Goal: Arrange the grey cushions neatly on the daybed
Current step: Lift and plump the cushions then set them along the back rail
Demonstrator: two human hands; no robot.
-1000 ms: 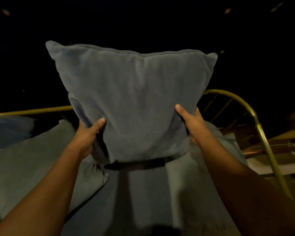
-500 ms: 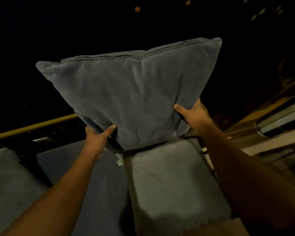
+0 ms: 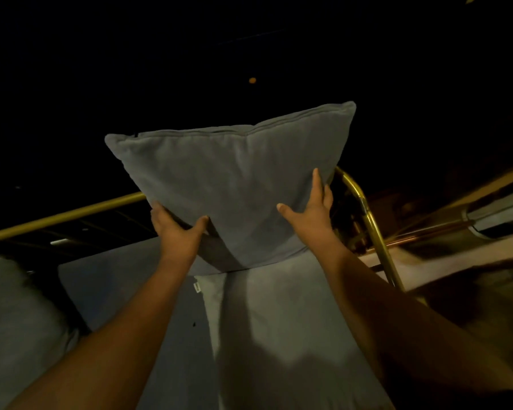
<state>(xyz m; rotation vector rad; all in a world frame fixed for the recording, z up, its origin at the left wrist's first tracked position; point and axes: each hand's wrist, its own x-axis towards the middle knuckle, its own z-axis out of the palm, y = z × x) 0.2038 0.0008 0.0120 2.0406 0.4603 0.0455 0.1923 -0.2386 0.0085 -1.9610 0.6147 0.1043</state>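
Observation:
A square grey cushion (image 3: pixel 234 179) stands upright at the far right corner of the daybed, its lower edge touching the grey seat pad (image 3: pixel 279 321). My left hand (image 3: pixel 176 229) grips its lower left corner. On its right side my right hand (image 3: pixel 311 208) rests with the fingers spread flat against the fabric. Another grey cushion (image 3: pixel 21 329) lies at the left edge of the view. A second seat pad (image 3: pixel 125 291) lies left of the first.
The brass rail of the daybed (image 3: pixel 71 214) runs along the back and curves down at the right end (image 3: pixel 367 214). Beyond the right end are dim boards and floor. The surroundings are dark.
The cushion has moved away from me and down, from held in the air to resting on the seat pad by the brass corner. My right hand has opened flat against it.

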